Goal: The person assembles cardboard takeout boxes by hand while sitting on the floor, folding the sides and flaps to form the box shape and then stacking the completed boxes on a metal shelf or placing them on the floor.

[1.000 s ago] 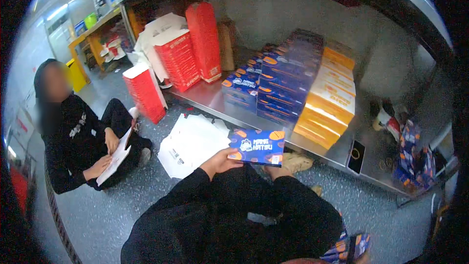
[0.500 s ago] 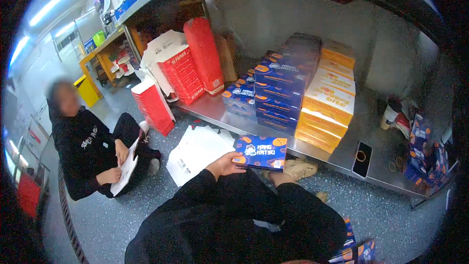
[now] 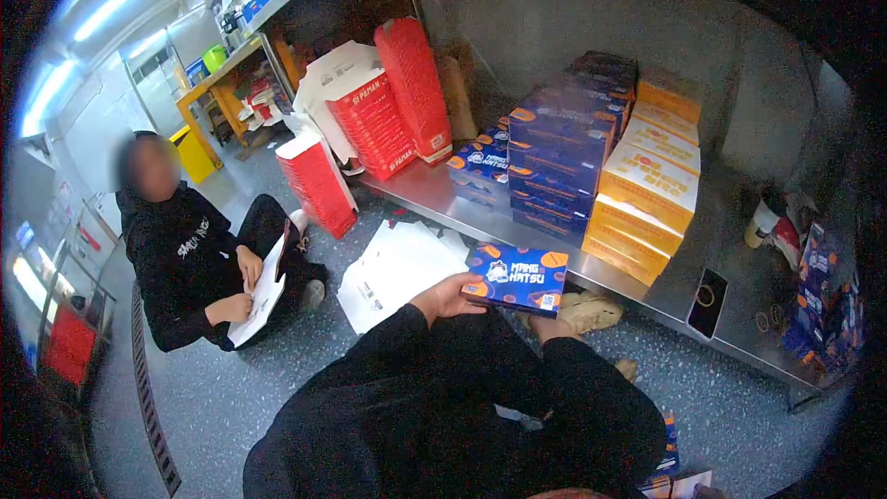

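Note:
A flat blue carton (image 3: 517, 279) with orange patches and white lettering is held above my lap. My left hand (image 3: 450, 298) grips its left side, thumb on top and fingers underneath. At its lower right corner, my right hand (image 3: 554, 325) is up against the underside, its fingers mostly hidden by the carton. Just left of it, flat white cardboard blanks (image 3: 383, 282) lie spread on the floor. Beyond the carton, matching blue boxes (image 3: 559, 152) stand stacked on a low metal shelf (image 3: 443, 200).
Yellow boxes (image 3: 642, 189) are piled beside the blue stack. Nested red cartons (image 3: 374, 120) stand left on the shelf, another red stack (image 3: 316, 187) on the floor. A phone (image 3: 708, 303) lies at the shelf edge. A seated co-worker (image 3: 199, 249) holds a white sheet at left.
The view has shifted, so the surroundings sit farther right in the picture. Both hands keep their places on the blue carton. Near the lower right edge, the blue cartons look different, a pale surface now showing.

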The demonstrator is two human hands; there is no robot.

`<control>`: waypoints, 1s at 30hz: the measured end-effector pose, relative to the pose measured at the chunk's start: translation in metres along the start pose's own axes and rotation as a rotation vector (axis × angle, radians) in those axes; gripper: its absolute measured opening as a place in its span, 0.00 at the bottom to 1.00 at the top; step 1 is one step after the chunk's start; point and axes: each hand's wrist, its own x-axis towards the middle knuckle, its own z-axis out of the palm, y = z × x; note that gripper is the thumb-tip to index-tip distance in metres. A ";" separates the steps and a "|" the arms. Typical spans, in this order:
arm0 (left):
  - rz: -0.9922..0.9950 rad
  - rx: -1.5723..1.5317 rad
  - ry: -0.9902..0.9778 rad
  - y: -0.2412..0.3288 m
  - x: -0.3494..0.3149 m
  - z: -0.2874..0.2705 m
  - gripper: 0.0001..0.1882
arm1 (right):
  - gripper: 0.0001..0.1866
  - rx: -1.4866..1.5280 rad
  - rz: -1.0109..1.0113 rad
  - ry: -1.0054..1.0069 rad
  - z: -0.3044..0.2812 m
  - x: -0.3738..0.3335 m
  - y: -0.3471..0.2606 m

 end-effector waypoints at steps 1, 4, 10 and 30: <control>0.000 -0.007 -0.002 -0.001 0.002 0.001 0.23 | 0.28 0.001 0.005 0.000 -0.002 -0.002 0.000; -0.011 -0.014 -0.006 0.000 0.003 0.000 0.23 | 0.28 0.033 0.020 0.000 -0.009 -0.007 -0.005; 0.012 -0.053 -0.019 -0.003 -0.001 0.001 0.23 | 0.26 0.174 0.128 0.151 0.006 0.005 -0.004; 0.149 -0.368 -0.236 -0.010 -0.040 -0.012 0.27 | 0.28 0.564 -0.459 0.505 -0.123 -0.198 0.079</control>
